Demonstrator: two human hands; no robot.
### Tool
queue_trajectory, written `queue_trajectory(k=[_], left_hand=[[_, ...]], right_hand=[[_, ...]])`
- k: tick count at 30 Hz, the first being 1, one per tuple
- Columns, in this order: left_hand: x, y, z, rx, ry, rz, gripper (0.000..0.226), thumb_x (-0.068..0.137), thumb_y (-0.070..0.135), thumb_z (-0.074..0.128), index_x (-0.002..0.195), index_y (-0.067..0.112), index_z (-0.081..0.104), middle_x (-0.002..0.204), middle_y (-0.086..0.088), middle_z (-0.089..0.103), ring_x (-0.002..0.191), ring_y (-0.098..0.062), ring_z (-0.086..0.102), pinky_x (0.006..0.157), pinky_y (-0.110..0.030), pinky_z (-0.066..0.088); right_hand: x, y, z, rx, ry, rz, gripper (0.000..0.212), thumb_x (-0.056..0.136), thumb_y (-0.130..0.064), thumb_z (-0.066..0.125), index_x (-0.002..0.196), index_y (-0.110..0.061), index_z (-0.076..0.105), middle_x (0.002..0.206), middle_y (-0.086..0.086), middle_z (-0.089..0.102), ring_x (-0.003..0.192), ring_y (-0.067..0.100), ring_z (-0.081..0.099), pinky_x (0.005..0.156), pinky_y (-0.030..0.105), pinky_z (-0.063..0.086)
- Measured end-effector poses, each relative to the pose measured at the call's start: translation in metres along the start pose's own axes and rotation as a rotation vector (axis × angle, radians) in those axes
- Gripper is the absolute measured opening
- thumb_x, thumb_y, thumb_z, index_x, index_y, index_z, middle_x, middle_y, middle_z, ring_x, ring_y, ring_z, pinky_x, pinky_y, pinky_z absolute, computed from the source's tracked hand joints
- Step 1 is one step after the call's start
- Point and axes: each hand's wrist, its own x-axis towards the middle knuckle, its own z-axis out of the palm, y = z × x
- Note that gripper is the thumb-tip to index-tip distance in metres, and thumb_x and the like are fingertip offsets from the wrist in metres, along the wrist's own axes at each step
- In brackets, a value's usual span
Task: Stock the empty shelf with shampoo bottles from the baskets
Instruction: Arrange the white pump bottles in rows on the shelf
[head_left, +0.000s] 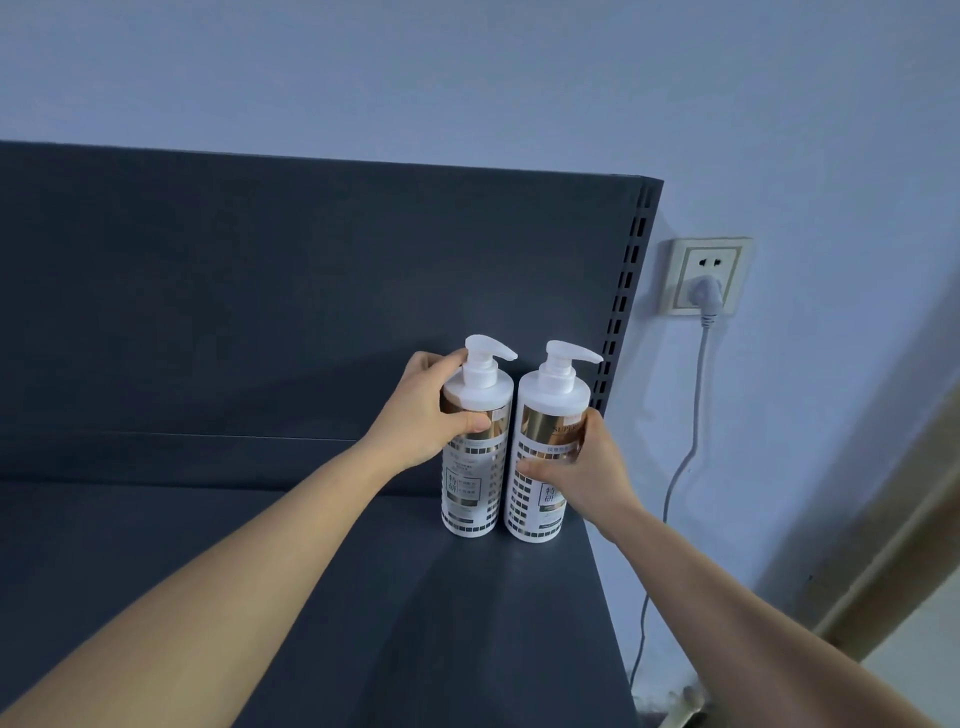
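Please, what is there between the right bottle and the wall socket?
In the head view, the shelf's slotted post and a strip of bare wall lie between the right bottle and the socket. The right hand grips that bottle.

One wide-angle camera, worn on the head, looks forward and slightly down onto the right end of a dark shelf (130, 519), near enough that both forearms (234, 597) run up from the bottom edge; the back panel (260, 286) and wall (519, 78) fill the upper frame.
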Motion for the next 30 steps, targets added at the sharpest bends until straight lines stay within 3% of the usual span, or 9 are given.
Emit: queue_trajectory(k=[3,6,9,11,16,23,30], left_hand=[[-0.006,0.004,0.0,0.06,0.023,0.025,0.08,0.078,0.024,0.078,0.145,0.032,0.037,0.119,0.009,0.038,0.108,-0.007,0.042,0.09,-0.02,0.032],[-0.017,0.004,-0.007,0.142,0.004,0.022,0.087,0.077,0.032,0.078,0.149,0.031,0.028,0.127,0.009,0.037,0.116,-0.007,0.04,0.094,-0.026,0.035],[-0.035,-0.004,-0.025,0.335,-0.007,0.021,0.084,0.081,0.039,0.074,0.15,0.022,0.028,0.138,0.005,0.039,0.128,-0.012,0.037,0.1,-0.027,0.036],[-0.052,-0.011,-0.043,0.489,-0.013,0.019,0.077,0.085,0.04,0.069,0.149,0.019,0.033,0.138,0.003,0.044,0.129,-0.015,0.038,0.102,-0.027,0.036],[-0.11,-0.034,-0.105,0.799,-0.055,-0.163,0.069,0.089,0.046,0.061,0.146,0.018,0.034,0.132,0.0,0.053,0.122,-0.022,0.049,0.099,-0.039,0.044],[-0.227,-0.075,-0.202,1.042,0.008,-0.444,0.061,0.091,0.049,0.056,0.14,0.016,0.041,0.134,-0.002,0.052,0.124,-0.02,0.047,0.104,-0.035,0.039],[-0.366,-0.11,-0.29,1.122,0.034,-0.771,0.058,0.091,0.045,0.056,0.139,0.017,0.041,0.135,-0.002,0.051,0.127,-0.022,0.046,0.097,-0.036,0.045]], right_hand=[[-0.006,-0.005,0.001,-0.033,0.012,-0.028,0.086,0.062,-0.023,0.092,0.131,-0.024,0.042,0.126,-0.004,0.056,0.117,0.016,0.057,0.096,0.038,0.049],[-0.024,-0.015,0.004,-0.076,0.219,-0.14,0.107,0.066,-0.038,0.089,0.15,-0.02,0.026,0.146,0.004,0.035,0.135,0.02,0.038,0.111,0.044,0.039],[-0.044,-0.029,0.011,-0.16,0.482,-0.466,0.084,0.078,-0.041,0.079,0.144,-0.006,0.04,0.142,0.014,0.044,0.133,0.028,0.039,0.111,0.048,0.035],[-0.057,-0.04,0.021,-0.21,0.5,-0.643,0.069,0.082,-0.04,0.069,0.136,-0.002,0.05,0.136,0.016,0.053,0.127,0.03,0.044,0.109,0.046,0.035],[-0.088,-0.071,0.071,-0.308,0.163,-0.769,0.058,0.081,-0.024,0.075,0.132,-0.005,0.056,0.131,0.008,0.059,0.122,0.031,0.053,0.104,0.045,0.041],[-0.141,-0.111,0.178,-0.504,-0.332,-0.827,0.063,0.09,-0.038,0.061,0.146,-0.02,0.039,0.149,-0.005,0.04,0.141,0.015,0.03,0.114,0.034,0.025],[-0.216,-0.158,0.293,-0.576,-0.658,-0.92,0.069,0.093,-0.039,0.058,0.152,-0.019,0.027,0.154,-0.001,0.032,0.144,0.019,0.023,0.118,0.035,0.019]])
